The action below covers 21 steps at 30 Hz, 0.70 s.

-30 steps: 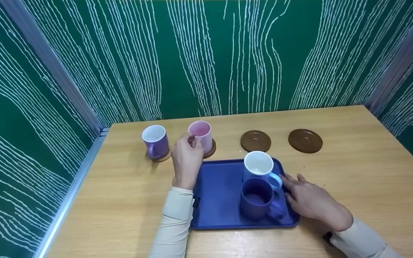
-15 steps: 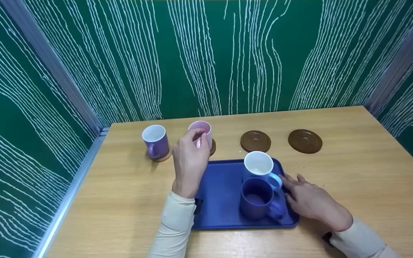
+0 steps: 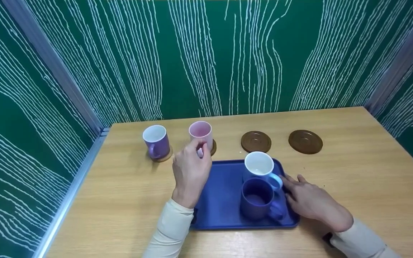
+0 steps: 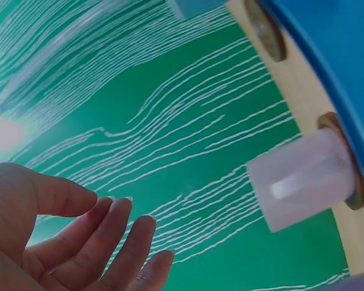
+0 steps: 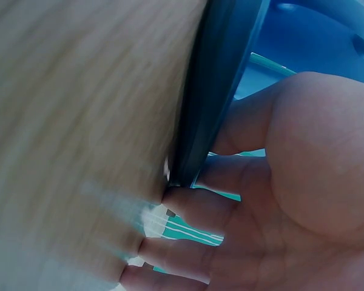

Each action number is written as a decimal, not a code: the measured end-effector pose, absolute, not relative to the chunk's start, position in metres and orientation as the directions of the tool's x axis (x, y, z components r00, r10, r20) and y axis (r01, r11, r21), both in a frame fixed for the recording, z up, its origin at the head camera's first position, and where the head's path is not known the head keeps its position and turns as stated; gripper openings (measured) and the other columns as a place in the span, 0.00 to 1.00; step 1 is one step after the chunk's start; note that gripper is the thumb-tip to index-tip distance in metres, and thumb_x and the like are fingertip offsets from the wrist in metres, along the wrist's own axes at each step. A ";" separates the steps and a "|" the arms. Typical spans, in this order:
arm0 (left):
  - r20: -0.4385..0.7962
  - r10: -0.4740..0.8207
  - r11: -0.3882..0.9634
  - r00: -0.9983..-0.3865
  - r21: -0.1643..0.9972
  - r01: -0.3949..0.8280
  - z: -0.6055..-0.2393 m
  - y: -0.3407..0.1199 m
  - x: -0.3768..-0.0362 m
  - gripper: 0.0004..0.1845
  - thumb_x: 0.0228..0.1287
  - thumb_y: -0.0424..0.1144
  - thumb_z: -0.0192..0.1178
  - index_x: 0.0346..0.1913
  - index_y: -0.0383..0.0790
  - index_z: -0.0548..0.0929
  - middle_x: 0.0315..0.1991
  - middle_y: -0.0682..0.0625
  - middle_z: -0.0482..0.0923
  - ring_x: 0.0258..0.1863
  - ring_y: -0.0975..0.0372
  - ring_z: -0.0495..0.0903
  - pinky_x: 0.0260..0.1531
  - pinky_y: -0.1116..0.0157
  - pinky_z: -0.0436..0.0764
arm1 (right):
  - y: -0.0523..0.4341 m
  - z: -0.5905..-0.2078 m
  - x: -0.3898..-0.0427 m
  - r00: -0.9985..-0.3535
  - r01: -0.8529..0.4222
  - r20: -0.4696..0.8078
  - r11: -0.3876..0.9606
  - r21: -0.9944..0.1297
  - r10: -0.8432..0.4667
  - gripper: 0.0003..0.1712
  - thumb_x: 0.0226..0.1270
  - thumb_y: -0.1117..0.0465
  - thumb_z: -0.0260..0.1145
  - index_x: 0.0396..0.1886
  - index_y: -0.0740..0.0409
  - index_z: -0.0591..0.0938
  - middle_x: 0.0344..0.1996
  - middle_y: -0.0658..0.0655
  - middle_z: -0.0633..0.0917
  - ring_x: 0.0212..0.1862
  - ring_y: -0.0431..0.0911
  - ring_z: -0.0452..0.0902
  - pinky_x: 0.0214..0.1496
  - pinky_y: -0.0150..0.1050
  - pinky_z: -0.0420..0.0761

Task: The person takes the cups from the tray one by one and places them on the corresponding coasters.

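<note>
My left hand [image 3: 192,168] hovers over the left edge of the blue tray [image 3: 215,204], fingers loosely bent and holding nothing. In the head view it overlaps the pink mug [image 3: 208,140]. The left wrist view shows the pale pink mug [image 4: 306,179] well apart from the fingertips [image 4: 147,225]. This mug stands upright on a brown coaster [image 3: 213,147]. My right hand [image 3: 312,200] rests at the tray's right edge, thumb and index finger over the rim [image 5: 209,79], other fingertips down on the table. On the tray stand a light blue mug [image 3: 251,175] and a dark blue mug [image 3: 252,209].
A purple mug [image 3: 160,147] stands on a coaster at the back left. Two bare brown coasters [image 3: 256,142] lie behind the tray, one farther right. A green wall [image 3: 242,71] with white wavy lines rises along the table's back edge.
My left hand has let go of the pink mug's handle and drawn back toward me, over the tray's left edge. The mug stays in place. The right hand and tray have not moved.
</note>
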<state>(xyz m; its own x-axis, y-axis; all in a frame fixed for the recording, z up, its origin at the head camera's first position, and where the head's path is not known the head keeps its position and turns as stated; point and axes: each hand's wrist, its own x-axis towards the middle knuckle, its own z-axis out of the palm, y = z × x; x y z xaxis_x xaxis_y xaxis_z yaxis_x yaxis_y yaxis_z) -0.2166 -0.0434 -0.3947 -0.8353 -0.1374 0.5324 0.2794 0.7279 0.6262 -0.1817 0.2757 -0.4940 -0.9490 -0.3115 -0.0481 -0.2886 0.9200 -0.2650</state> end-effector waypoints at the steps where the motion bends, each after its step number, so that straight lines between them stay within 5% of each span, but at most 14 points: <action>1: 0.537 -0.124 0.738 -0.834 0.612 0.284 -0.398 -0.044 -0.216 0.06 0.69 0.38 0.66 0.44 0.41 0.90 0.40 0.46 0.90 0.38 0.54 0.89 0.37 0.56 0.88 | 0.276 -0.494 -0.182 -0.948 -0.292 -0.045 0.919 -0.264 -0.314 0.34 0.74 0.55 0.61 0.77 0.58 0.70 0.74 0.68 0.71 0.70 0.78 0.65 0.55 0.78 0.73; 11: 0.574 -0.014 0.827 -0.818 0.466 0.313 -0.426 -0.055 -0.207 0.05 0.66 0.36 0.66 0.40 0.41 0.90 0.34 0.49 0.88 0.32 0.53 0.85 0.31 0.53 0.83 | 0.274 -0.495 -0.181 -0.944 -0.317 -0.001 0.908 -0.273 -0.330 0.34 0.74 0.56 0.61 0.77 0.57 0.70 0.74 0.66 0.72 0.69 0.78 0.66 0.53 0.77 0.75; 21: 0.531 0.055 0.856 -0.846 0.411 0.314 -0.450 -0.074 -0.198 0.07 0.63 0.33 0.66 0.42 0.39 0.90 0.41 0.46 0.89 0.39 0.50 0.86 0.40 0.53 0.85 | 0.275 -0.493 -0.181 -0.948 -0.298 -0.026 0.915 -0.273 -0.317 0.34 0.74 0.55 0.62 0.77 0.58 0.70 0.73 0.68 0.72 0.69 0.79 0.65 0.54 0.78 0.73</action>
<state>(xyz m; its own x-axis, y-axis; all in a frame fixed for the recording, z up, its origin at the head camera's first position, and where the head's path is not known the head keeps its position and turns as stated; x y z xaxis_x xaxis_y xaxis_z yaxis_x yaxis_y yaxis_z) -0.1981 -0.0742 -0.4496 -0.8458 0.0553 0.5307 0.3141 0.8556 0.4114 -0.1806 0.2750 -0.4933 -0.9481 -0.3169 -0.0261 -0.2982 0.9145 -0.2733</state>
